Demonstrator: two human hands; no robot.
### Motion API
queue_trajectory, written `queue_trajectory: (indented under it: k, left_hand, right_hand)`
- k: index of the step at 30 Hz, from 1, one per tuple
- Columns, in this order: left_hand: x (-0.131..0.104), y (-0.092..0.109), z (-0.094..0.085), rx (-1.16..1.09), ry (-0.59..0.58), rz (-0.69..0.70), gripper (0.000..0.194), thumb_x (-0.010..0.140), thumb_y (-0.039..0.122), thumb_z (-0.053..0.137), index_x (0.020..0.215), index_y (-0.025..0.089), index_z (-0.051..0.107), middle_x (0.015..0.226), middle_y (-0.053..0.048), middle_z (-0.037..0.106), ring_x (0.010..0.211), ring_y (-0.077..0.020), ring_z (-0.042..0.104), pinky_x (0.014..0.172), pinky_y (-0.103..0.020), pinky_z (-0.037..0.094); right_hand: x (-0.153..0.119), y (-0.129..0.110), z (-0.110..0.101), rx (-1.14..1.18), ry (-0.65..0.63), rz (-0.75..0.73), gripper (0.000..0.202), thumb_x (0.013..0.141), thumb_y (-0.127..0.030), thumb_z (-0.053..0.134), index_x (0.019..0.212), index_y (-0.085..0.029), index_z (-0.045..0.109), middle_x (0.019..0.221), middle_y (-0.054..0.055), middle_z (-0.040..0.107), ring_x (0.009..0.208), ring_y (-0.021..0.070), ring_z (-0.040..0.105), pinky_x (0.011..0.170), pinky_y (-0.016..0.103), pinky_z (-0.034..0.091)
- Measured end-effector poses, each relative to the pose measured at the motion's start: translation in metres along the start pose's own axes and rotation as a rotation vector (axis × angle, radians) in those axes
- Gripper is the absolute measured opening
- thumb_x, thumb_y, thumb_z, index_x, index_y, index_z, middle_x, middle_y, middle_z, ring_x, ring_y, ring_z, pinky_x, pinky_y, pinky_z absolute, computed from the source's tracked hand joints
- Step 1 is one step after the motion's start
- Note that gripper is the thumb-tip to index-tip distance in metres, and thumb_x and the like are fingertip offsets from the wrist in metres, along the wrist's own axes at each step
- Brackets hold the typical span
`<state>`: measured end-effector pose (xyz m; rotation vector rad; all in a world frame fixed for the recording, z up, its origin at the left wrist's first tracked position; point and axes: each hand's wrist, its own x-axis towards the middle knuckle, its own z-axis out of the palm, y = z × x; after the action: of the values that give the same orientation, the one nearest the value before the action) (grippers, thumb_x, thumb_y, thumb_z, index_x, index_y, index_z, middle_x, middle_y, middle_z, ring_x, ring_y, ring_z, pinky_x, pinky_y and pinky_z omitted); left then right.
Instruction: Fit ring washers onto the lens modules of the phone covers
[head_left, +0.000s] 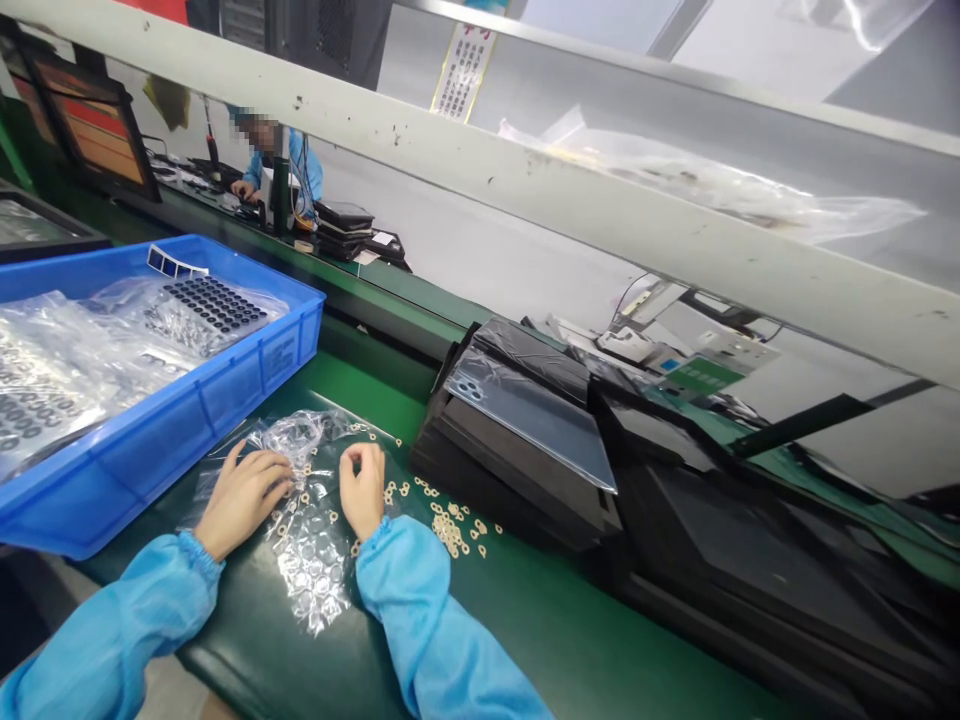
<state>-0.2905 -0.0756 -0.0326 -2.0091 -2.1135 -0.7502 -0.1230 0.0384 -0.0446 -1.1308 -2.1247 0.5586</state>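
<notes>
My left hand [246, 492] lies over crumpled clear plastic [304, 432] on the green work surface, its fingers stretched and slightly bent. To its right, my right hand [364, 488] is curled with thumb and forefinger together; whatever the fingertips hold, if anything, is too small to make out. Between my wrists spreads a clear plastic sheet with round marks [313, 575]. Small tan ring-shaped pieces with tabs [448, 530] are heaped to the right of my right hand. More of them are scattered on the plastic and around both hands.
A blue bin [202, 400] with bagged parts stands at the left. Black trays [517, 455] are stacked at the right, a phone-like back panel [536, 420] on top. A pale beam [480, 165] crosses above. Beyond it sits another person in a blue sleeve [307, 170].
</notes>
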Motion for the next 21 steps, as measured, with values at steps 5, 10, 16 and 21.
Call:
queue_trajectory:
  k: [5, 10, 16, 21]
  left_hand:
    - [-0.003, -0.005, -0.003, 0.032, 0.025, -0.005, 0.026, 0.096, 0.04, 0.046, 0.091, 0.027, 0.067, 0.102, 0.0, 0.073, 0.098, -0.0201, 0.066, 0.116, -0.05, 0.019]
    - [-0.01, -0.015, -0.015, 0.108, 0.083, 0.016, 0.03, 0.098, 0.036, 0.04, 0.087, 0.024, 0.065, 0.099, -0.002, 0.073, 0.096, -0.0215, 0.066, 0.115, -0.05, 0.022]
    - [-0.017, -0.021, -0.021, 0.169, 0.099, 0.071, 0.031, 0.098, 0.033, 0.038, 0.09, 0.022, 0.066, 0.098, -0.003, 0.074, 0.094, -0.0221, 0.067, 0.113, -0.049, 0.026]
    - [-0.017, -0.024, -0.019, 0.178, 0.093, 0.081, 0.036, 0.098, 0.035, 0.035, 0.089, 0.023, 0.068, 0.097, -0.003, 0.074, 0.093, -0.0221, 0.067, 0.111, -0.048, 0.031]
  right_hand:
    - [-0.034, 0.003, -0.01, -0.103, -0.228, -0.196, 0.033, 0.091, -0.027, 0.056, 0.123, -0.021, 0.06, 0.138, 0.009, 0.055, 0.133, 0.0255, 0.044, 0.113, 0.045, 0.033]
    - [-0.037, 0.009, -0.01, -0.193, -0.33, -0.235, 0.047, 0.096, -0.035, 0.049, 0.141, -0.024, 0.047, 0.157, 0.006, 0.036, 0.147, 0.0294, 0.026, 0.12, 0.054, 0.02]
    - [-0.04, 0.016, -0.023, -0.241, -0.382, -0.227, 0.048, 0.098, -0.038, 0.046, 0.144, -0.024, 0.045, 0.159, 0.004, 0.032, 0.148, 0.0289, 0.023, 0.121, 0.052, 0.02]
    - [-0.044, 0.028, -0.039, -0.271, -0.414, -0.236, 0.05, 0.098, -0.038, 0.046, 0.145, -0.024, 0.043, 0.159, 0.005, 0.032, 0.149, 0.0288, 0.023, 0.12, 0.053, 0.022]
